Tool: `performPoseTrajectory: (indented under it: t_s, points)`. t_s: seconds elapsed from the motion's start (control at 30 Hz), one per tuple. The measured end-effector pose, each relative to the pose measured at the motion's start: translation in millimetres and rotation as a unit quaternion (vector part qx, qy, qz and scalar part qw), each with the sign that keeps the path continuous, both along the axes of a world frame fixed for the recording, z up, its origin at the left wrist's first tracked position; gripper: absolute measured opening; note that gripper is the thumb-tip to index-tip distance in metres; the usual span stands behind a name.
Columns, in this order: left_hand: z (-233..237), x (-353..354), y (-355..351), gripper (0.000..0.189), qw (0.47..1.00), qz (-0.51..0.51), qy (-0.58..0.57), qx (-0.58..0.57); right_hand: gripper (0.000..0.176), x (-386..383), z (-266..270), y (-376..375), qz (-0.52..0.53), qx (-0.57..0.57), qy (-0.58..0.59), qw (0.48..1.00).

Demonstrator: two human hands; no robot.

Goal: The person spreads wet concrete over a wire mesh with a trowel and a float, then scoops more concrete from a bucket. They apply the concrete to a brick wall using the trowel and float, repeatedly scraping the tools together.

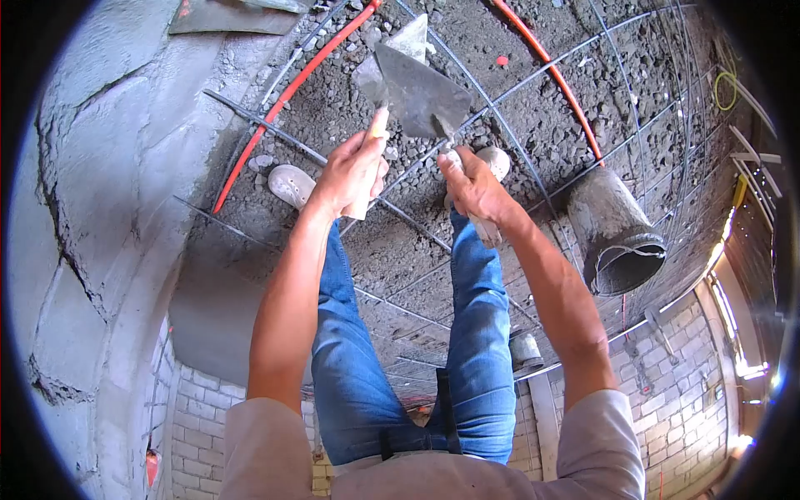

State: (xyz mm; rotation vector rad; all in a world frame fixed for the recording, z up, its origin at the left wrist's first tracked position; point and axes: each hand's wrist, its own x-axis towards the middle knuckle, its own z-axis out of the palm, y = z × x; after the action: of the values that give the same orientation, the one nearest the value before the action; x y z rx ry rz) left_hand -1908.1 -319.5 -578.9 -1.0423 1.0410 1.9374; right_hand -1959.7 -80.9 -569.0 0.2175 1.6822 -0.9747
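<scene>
My left hand (351, 173) is closed around the pale handle of a trowel (372, 157). The blade of that tool, crusted with light grey mortar, is partly covered by a second blade in front of it. My right hand (478, 185) grips the cement-stained handle of this other trowel (423, 93), whose broad dark grey blade tilts up and to the left. The two blades overlap in this view, over gravel and in front of my shoes.
Steel rebar (500, 112) crosses the gravel floor in a grid. Orange conduits (292, 96) run between the bars. A mortar-coated bucket (618, 229) lies tipped at the right. Rough plaster (108, 183) covers the left side, and a brick wall (679, 375) stands behind.
</scene>
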Motion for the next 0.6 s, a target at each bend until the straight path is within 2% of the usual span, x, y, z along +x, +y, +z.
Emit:
performPoseTrajectory:
  t_s: [0.07, 0.13, 0.2, 0.3, 0.4, 0.43, 0.47, 0.53, 0.6]
  points:
    - [-3.5, 6.8, 2.6, 0.037, 1.0, -0.006, 0.017, -0.001, 0.067, 0.7, -3.8, 5.4, 0.009, -0.006, 0.048, 0.999]
    - [4.7, 9.9, 12.4, 0.021, 1.0, 0.016, 0.001, -0.015, 0.066, -25.2, -6.0, 0.8, -0.046, 0.008, 0.027, 0.999]
    - [2.7, 8.8, 20.0, 0.02, 1.0, 0.021, 0.011, -0.011, 0.065, -29.9, -10.8, -11.1, -0.065, 0.006, 0.084, 0.994]
    - [3.6, -1.4, 25.0, 0.018, 0.998, 0.058, -0.008, -0.026, 0.065, 3.3, 2.6, -17.2, -0.051, -0.001, -0.029, 0.998]
    - [5.7, 14.8, 27.9, 0.018, 0.998, 0.059, -0.013, -0.033, 0.063, -5.7, 7.2, -5.2, -0.016, 0.004, -0.029, 0.999]
    - [2.6, 21.4, 29.5, 0.019, 0.998, 0.056, -0.009, -0.016, 0.06, -14.1, -3.3, -7.1, -0.05, 0.045, -0.018, 0.998]
    - [1.1, 28.7, 32.3, 0.019, 0.998, 0.056, -0.015, -0.014, 0.059, -24.4, -12.6, -8.4, -0.08, 0.032, 0.025, 0.996]
    - [-5.0, 28.5, 31.0, 0.027, 0.999, 0.044, 0.007, 0.0, 0.059, -15.4, -27.7, -9.3, -0.023, 0.007, 0.138, 0.99]
    - [2.3, 14.0, 18.9, 0.02, 0.999, 0.001, -0.019, -0.027, 0.059, -5.0, 4.0, -9.3, 0.061, 0.024, 0.002, 0.998]
